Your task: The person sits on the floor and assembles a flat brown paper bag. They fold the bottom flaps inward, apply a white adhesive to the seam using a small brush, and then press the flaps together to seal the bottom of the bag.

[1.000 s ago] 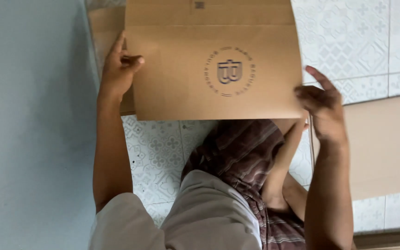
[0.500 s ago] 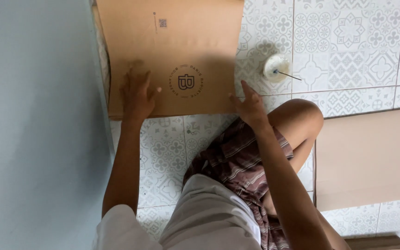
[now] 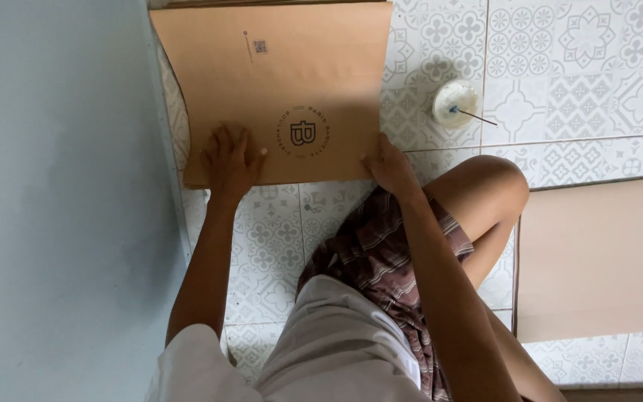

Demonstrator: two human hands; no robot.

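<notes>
Left hand (image 3: 231, 160) lies flat, fingers spread, on the cardboard (image 3: 284, 74) at upper centre; right hand (image 3: 388, 165) grips its lower right corner. White spool (image 3: 455, 104) sits upper right.

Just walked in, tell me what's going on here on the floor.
A person sits on the patterned tile floor beside a pale blue wall, with a flat brown cardboard sheet lying in front of them. The left hand lies palm down on the sheet's near edge, fingers spread. The right hand grips the near right corner. A small round white spool with a thin pin sticking out lies on the tiles to the right, and another cardboard sheet lies by the bent knee.
</notes>
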